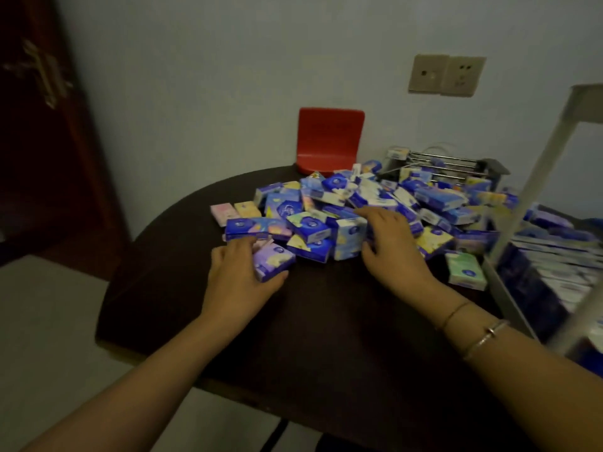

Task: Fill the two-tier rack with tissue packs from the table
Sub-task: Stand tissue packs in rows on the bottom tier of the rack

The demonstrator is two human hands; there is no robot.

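Head view: tissue packs (375, 207) heaped on far half of dark table (326, 321); two-tier rack (535, 282) at right edge, lower tier already holding rows of packs, so rack lies right of both hands, right hand nearer. Left hand (239, 278): grip curled round lilac pack (272, 264), thumb under near end, pack's long axis slanting away toward left. Right hand (391, 243): grip spread wide, fingers clasping upright pale-blue pack (349, 238) at heap's near edge.
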